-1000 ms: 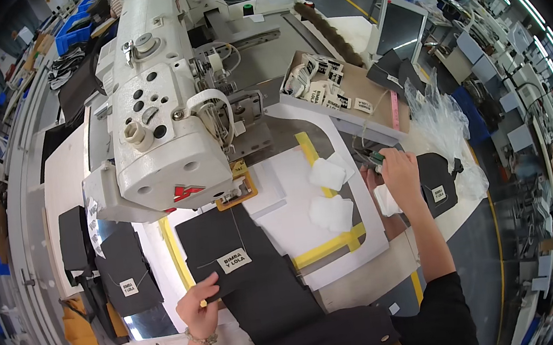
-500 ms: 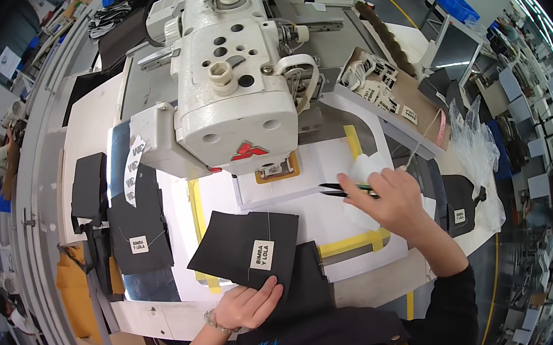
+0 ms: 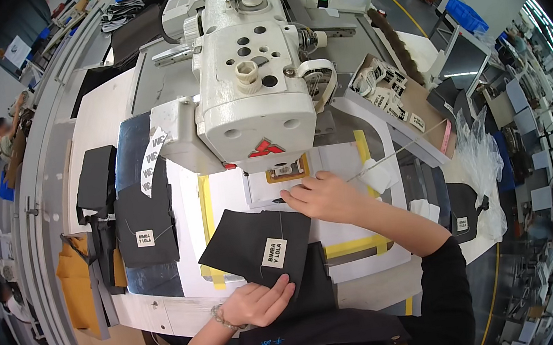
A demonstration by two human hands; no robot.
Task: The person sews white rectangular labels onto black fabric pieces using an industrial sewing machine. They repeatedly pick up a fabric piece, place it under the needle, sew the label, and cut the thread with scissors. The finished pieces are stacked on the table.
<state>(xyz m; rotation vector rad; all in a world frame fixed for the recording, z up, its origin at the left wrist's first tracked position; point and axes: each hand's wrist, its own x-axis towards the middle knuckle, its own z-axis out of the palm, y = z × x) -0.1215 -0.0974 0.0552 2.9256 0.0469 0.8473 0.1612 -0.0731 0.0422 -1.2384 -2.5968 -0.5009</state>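
Left hand: I see my left hand [image 3: 258, 302] at 6 o'clock. It lies flat and open, pressing the near edge of the black cloth piece [image 3: 251, 247].
Right hand: my right hand [image 3: 320, 198] sits just right of the middle. The fingers curl at the far edge of the cloth, under the sewing machine [image 3: 248, 73]. It may pinch something thin and dark, but I cannot tell for sure.
Cloth: it lies on the white table [image 3: 178, 204], between my two hands, a bit tilted.
What could go wrong: I think the fingers are close to the needle spot, so they could get hurt if the machine starts. The cloth could also slide crooked, since only one flat hand pins it.
Labels: a small white label [image 3: 275, 252] with dark print sits on the cloth. Another white square label [image 3: 145, 238] sits on the dark stack at 9 o'clock. A tiny white one [image 3: 462, 223] is on a black piece at 3 o'clock.
Bags: clear plastic bags [image 3: 483, 162] lie at 3 o'clock.
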